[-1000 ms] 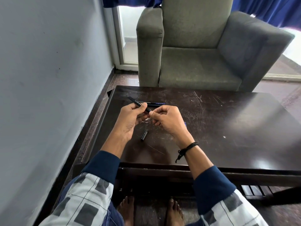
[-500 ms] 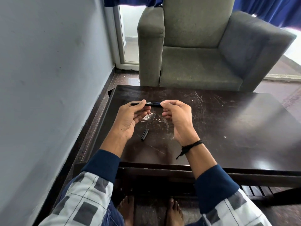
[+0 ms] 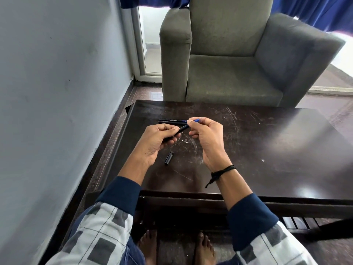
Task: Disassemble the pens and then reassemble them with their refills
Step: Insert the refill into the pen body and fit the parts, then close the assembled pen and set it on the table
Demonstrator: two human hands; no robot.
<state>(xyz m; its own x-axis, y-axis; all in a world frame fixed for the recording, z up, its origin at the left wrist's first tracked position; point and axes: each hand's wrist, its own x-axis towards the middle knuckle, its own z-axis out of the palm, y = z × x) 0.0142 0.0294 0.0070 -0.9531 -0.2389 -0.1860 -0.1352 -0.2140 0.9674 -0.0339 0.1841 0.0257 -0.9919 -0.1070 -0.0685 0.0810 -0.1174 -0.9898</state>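
Note:
Above the dark table (image 3: 267, 142), my left hand (image 3: 158, 140) grips a black pen barrel (image 3: 182, 129) that slants up to the right. My right hand (image 3: 207, 132) pinches the blue front piece (image 3: 196, 120) at the barrel's upper end with thumb and forefinger. Whether the blue piece is joined to the barrel or apart from it is hidden by my fingers. A black pen cap (image 3: 169, 158) lies on the table below my hands. Two more dark pens (image 3: 171, 121) lie side by side on the table just beyond my left hand.
A grey armchair (image 3: 238, 60) stands right behind the table's far edge. A grey wall (image 3: 57, 92) runs close along the left side. My bare feet (image 3: 175, 247) are on the floor under the table's near edge.
My hands dropped back toward me from the lying pens. The held pen tilted from level to slanting, and a blue tip now shows at my right fingertips.

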